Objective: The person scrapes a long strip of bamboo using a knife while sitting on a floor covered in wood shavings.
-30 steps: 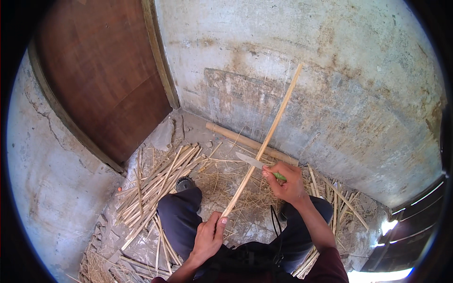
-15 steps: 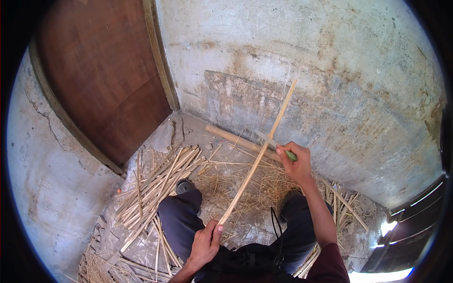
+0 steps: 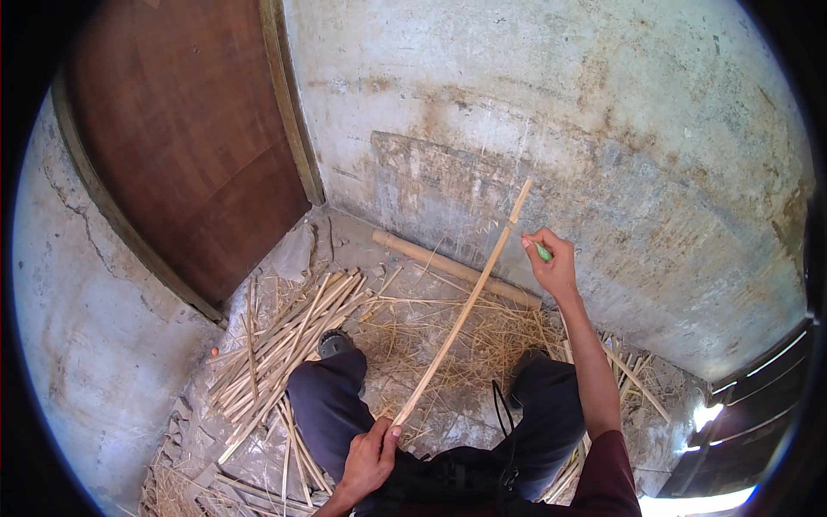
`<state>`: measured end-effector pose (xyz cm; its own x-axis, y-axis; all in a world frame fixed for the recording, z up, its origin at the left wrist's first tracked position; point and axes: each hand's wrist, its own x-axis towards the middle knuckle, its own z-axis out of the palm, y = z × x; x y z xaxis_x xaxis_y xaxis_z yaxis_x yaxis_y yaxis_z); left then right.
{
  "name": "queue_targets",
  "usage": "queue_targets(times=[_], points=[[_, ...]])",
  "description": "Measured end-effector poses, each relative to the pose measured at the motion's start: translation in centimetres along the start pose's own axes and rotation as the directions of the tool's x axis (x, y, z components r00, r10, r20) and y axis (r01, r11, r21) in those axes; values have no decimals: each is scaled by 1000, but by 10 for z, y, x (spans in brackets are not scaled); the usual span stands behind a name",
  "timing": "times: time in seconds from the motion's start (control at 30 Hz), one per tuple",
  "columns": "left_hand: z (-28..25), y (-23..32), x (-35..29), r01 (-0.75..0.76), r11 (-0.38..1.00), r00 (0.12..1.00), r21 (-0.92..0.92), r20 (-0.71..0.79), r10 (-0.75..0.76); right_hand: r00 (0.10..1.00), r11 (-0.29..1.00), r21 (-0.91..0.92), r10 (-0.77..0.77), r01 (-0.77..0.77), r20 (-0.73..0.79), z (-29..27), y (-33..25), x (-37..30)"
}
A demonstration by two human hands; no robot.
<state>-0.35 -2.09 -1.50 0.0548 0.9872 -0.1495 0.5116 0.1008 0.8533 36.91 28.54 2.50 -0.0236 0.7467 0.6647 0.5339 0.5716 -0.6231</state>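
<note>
- Yellowish wood makes up the long, thin strip (image 3: 458, 326), which slants away from the person, over the floor (image 3: 343, 226) and between the knees; its far end shows against the wall (image 3: 560, 103), and whether it touches cannot be told.
- The left hand (image 3: 369, 457) pinches the strip's near end between thumb and fingers; the very tip is hidden inside the grip.
- The right hand (image 3: 554, 263), near the far end, has its fingers closed round the green handle of a knife (image 3: 544, 252); the blade is hard to make out where it meets the strip.
- Small pale curls (image 3: 488, 227) show just left of the strip there, too fine to tell whether attached.
- Behind the strip, a thick pole (image 3: 457, 269) lies along the wall's foot, partly covered by it.
- Loose shavings (image 3: 431, 340) litter the floor below; a pile of sticks (image 3: 293, 345) lies to the left, its nearer part hidden behind the left leg (image 3: 327, 405).
- The right shoe (image 3: 527, 362) is mostly hidden by the knee.
- More sticks (image 3: 633, 379) lie to the right, half covered by the forearm and leg.
- A brown door (image 3: 181, 146) is cut off at upper left.
</note>
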Motion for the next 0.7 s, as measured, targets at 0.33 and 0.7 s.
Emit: queue_targets(times=[0.33,0.7], points=[[-3,-8,-6,35,999,999,34,36,-37,998,996,-88,22,-28,-62,-8,58,26],[-8,-20,-9,-40,999,995,-34,90,43,996,911,-406,43,-70,-77,-92,212,-11]])
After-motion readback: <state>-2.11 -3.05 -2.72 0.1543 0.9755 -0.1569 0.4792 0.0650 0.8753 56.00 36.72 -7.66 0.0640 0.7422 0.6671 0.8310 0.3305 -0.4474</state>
